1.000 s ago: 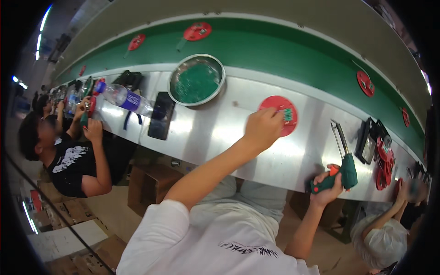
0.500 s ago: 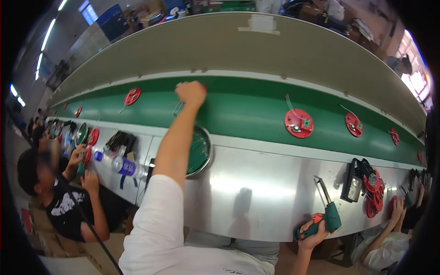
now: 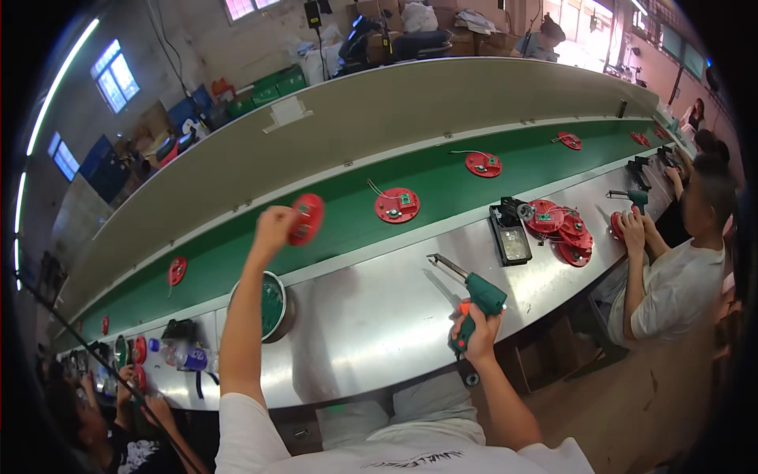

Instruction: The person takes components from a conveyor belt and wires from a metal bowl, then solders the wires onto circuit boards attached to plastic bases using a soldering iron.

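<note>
My left hand is raised over the green belt, its fingers closed on the edge of a round red disc with small parts on its face. The disc is tilted and slightly blurred. My right hand grips the handle of a green soldering gun with an orange trigger. Its long metal tip points away to the left, above the steel worktop. Below my left hand stands a round metal bowl with green material inside, partly hidden by my forearm.
More red discs with small boards and wires, such as this disc, lie along the green belt. Right of the gun are a black tray and piled red discs. Co-workers sit at both sides. A bottle stands left.
My left hand has drawn back from the belt, and the red disc in it now shows. The view has turned to the right. My right hand still holds the soldering gun.
</note>
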Tool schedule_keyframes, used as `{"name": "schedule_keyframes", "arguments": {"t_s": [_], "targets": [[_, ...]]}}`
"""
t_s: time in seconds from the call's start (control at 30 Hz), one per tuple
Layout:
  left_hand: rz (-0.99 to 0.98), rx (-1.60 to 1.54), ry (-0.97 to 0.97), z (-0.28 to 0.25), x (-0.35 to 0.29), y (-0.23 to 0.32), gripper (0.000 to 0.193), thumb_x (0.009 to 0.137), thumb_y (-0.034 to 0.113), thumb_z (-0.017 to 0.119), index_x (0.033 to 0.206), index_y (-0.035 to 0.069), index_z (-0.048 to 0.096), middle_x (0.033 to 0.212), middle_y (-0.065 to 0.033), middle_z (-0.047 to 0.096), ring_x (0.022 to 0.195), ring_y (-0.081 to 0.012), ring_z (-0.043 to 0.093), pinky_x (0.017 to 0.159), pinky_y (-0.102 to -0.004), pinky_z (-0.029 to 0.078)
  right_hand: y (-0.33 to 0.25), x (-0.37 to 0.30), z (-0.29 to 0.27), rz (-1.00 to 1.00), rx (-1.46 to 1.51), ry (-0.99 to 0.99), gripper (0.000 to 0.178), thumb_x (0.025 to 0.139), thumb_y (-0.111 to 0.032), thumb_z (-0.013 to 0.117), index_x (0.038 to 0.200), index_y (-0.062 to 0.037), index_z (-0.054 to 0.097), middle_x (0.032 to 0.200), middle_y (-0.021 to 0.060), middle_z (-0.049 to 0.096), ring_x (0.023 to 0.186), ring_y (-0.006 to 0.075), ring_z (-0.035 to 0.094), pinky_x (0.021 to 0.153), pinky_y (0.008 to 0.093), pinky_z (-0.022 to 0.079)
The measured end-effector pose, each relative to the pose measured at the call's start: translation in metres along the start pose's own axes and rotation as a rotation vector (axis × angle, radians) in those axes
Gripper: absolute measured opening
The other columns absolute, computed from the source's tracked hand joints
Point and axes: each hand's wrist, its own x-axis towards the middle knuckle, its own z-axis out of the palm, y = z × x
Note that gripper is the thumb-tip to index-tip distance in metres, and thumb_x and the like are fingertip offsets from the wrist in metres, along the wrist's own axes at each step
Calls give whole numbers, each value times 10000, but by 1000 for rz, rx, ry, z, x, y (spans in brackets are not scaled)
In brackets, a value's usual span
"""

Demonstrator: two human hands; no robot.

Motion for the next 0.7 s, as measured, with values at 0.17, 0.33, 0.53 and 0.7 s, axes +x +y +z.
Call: {"name": "schedule_keyframes", "arguments": {"t_s": [0.17, 0.33, 0.53, 0.7], "targets": [[321, 306, -479, 61, -126, 91, 216, 872, 219, 668, 836, 10, 708, 989, -207, 654, 947, -358, 620, 856, -455, 513, -1, 1, -2, 1, 31, -34, 240, 971, -224, 593, 1003, 14, 574, 801, 121, 625, 472, 170, 564, 417, 323, 476], [458, 533, -214, 98, -233, 87, 190, 901, 192, 668, 888, 8, 715, 1160, -236, 652, 1159, -440, 565, 1045, -513, 433, 9, 2, -13, 36, -25, 24, 285, 961, -315, 625, 860, -51, 661, 529, 43, 561, 418, 150, 549, 403, 300, 419], [244, 543, 247, 134, -373, 157, 509, 833, 157, 702, 1283, -40, 570, 1397, -268, 511, 1364, -526, 374, 1133, -607, 295, 14, -6, 1, 36, -97, -44, 286, 942, -283, 641, 858, -10, 656, 561, 90, 603, 446, 181, 585, 448, 309, 464], [366, 415, 74, 168, -434, 166, 463, 777, 108, 714, 1208, -22, 607, 1307, -231, 557, 1329, -475, 426, 1107, -596, 330, 4, -2, -10, 40, -74, -36, 336, 947, -321, 638, 869, 6, 645, 561, 91, 599, 449, 177, 583, 447, 308, 462]]}}
